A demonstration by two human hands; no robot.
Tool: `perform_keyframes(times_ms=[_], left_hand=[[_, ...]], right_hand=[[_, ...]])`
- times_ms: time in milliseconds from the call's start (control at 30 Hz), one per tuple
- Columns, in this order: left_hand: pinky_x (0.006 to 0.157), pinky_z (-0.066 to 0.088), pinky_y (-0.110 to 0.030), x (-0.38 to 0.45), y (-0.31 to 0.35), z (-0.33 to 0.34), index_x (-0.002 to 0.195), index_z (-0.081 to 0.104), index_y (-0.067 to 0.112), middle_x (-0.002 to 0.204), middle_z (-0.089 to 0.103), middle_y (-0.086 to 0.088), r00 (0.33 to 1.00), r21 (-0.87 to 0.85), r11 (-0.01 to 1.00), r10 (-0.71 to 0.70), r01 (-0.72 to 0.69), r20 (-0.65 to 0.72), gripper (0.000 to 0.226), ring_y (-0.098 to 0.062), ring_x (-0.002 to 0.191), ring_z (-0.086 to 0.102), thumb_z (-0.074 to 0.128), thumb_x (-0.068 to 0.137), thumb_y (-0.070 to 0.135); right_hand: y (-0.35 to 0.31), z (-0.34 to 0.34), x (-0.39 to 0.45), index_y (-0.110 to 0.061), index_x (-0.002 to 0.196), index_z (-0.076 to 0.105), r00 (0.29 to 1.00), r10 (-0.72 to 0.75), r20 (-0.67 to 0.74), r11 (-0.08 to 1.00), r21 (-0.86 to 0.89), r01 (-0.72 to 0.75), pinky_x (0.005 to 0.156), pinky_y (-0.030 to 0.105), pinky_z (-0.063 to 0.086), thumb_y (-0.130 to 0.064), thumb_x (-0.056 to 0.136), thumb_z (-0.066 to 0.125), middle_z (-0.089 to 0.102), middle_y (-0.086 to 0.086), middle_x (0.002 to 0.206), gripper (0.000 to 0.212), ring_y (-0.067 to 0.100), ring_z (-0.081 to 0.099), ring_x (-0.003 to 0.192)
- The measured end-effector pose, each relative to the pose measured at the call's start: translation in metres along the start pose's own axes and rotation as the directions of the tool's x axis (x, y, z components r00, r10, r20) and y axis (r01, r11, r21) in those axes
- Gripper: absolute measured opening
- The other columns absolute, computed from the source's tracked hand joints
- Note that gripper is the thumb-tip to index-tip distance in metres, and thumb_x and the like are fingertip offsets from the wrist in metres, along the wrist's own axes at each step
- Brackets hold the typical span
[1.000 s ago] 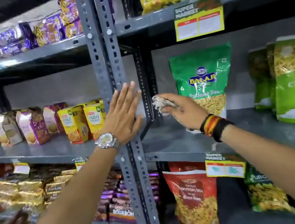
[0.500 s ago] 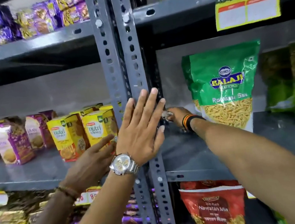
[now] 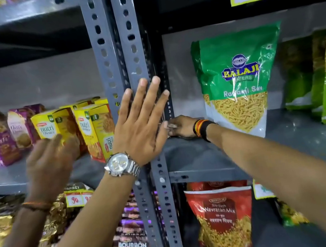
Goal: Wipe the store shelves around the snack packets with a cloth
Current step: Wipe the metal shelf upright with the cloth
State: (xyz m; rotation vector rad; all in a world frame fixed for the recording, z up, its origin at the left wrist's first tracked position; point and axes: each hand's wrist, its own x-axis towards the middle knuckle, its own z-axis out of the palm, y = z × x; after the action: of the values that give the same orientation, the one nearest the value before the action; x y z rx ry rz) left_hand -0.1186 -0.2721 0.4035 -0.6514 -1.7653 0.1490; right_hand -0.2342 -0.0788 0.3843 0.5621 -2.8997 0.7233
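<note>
Left hand [image 3: 140,124], fingers spread, lies flat against the perforated grey steel upright [image 3: 136,43]. Right hand [image 3: 180,126] reaches to the back of the smooth metal shelf [image 3: 235,151], beside the glossy green sev pouch [image 3: 238,83]; the cloth and its grip cannot be told.

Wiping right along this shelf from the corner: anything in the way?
Yes. The right hand is at the shelf's back left corner, and the green Balaji packet stands just to its right, blocking that path.
</note>
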Motion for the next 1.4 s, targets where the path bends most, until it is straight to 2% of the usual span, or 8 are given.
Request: perform_keyframes(times_ms=[267,533,667,800,900,1000,1100,1400], left_hand=[[0.123,0.014,-0.058,0.0,0.002,-0.002,0.158,0.026,0.01,0.167,0.012,-0.015,1.0,0.002,1.0,0.002,-0.002,0.02,0.066,-0.034,0.155,0.008,0.045,0.1,0.035],[0.124,0.011,-0.057,0.0,0.0,-0.002,0.159,0.025,0.011,0.167,0.012,-0.016,0.999,0.013,1.0,0.014,-0.014,0.03,0.064,-0.034,0.155,0.007,0.036,0.101,0.035],[0.123,0.012,-0.058,0.001,0.003,-0.005,0.159,0.024,0.011,0.168,0.011,-0.016,0.999,0.019,1.0,0.002,-0.003,0.046,0.064,-0.034,0.156,0.006,0.037,0.101,0.034],[0.124,0.007,-0.056,0.001,0.006,-0.008,0.16,0.021,0.011,0.168,0.005,-0.016,0.997,0.015,1.0,-0.02,0.019,0.077,0.065,-0.034,0.156,0.002,0.037,0.102,0.038],[0.124,0.009,-0.056,0.005,0.016,-0.01,0.159,0.021,0.007,0.167,0.004,-0.02,0.997,-0.03,0.999,-0.042,0.044,0.071,0.07,-0.036,0.155,0.002,0.043,0.101,0.039],[0.124,0.011,-0.057,0.007,0.022,-0.007,0.159,0.02,0.005,0.167,0.007,-0.022,0.996,-0.046,0.996,-0.073,0.075,0.045,0.072,-0.036,0.155,0.003,0.047,0.098,0.031],[0.124,0.01,-0.056,0.006,0.019,-0.003,0.159,0.019,0.005,0.167,0.007,-0.021,0.998,-0.051,0.997,-0.064,0.065,0.029,0.074,-0.035,0.156,0.003,0.049,0.094,0.024],[0.124,0.01,-0.056,0.005,0.024,-0.007,0.159,0.02,0.004,0.167,0.007,-0.021,0.996,-0.031,0.996,-0.082,0.083,0.031,0.07,-0.036,0.155,0.003,0.045,0.096,0.022]], right_hand=[[-0.018,-0.035,-0.068,-0.022,0.123,0.062,0.981,-0.167,0.101,0.981,0.112,0.155,0.087,0.015,0.047,-0.031,0.089,0.065,0.069,0.003,0.12,0.035,0.014,0.063,0.106],[-0.026,0.0,-0.055,-0.019,0.131,0.057,0.977,-0.137,0.164,0.99,0.061,0.128,0.109,0.031,0.041,-0.016,0.092,0.059,0.062,0.002,0.132,0.039,0.016,0.057,0.123],[-0.024,-0.019,-0.107,-0.014,0.135,0.051,0.942,-0.187,0.277,0.978,0.137,0.154,0.084,0.005,0.04,-0.002,0.095,0.052,0.062,-0.014,0.11,0.042,-0.026,0.056,0.08],[-0.007,-0.053,-0.144,-0.014,0.136,0.051,0.921,-0.144,0.363,0.988,0.102,0.114,0.079,0.004,0.043,0.0,0.094,0.052,0.065,-0.013,0.108,0.044,-0.021,0.058,0.076],[-0.016,-0.07,-0.136,-0.021,0.136,0.052,0.969,-0.153,0.193,0.988,0.013,0.154,0.06,0.002,0.041,-0.003,0.095,0.049,0.061,-0.019,0.093,0.044,-0.02,0.055,0.061],[-0.031,-0.055,-0.108,-0.018,0.137,0.051,0.977,-0.176,0.118,0.984,-0.009,0.178,0.073,-0.006,0.038,-0.009,0.095,0.052,0.061,-0.007,0.118,0.043,-0.002,0.053,0.098],[-0.035,-0.024,-0.091,-0.02,0.135,0.052,0.963,-0.185,0.195,0.979,-0.051,0.198,0.097,0.021,0.043,-0.014,0.095,0.052,0.061,0.0,0.13,0.04,0.01,0.053,0.108],[-0.002,-0.054,-0.192,-0.015,0.132,0.055,0.928,-0.186,0.323,0.979,0.137,0.149,0.063,-0.001,0.042,0.007,0.095,0.043,0.069,-0.021,0.093,0.045,-0.018,0.059,0.066]])
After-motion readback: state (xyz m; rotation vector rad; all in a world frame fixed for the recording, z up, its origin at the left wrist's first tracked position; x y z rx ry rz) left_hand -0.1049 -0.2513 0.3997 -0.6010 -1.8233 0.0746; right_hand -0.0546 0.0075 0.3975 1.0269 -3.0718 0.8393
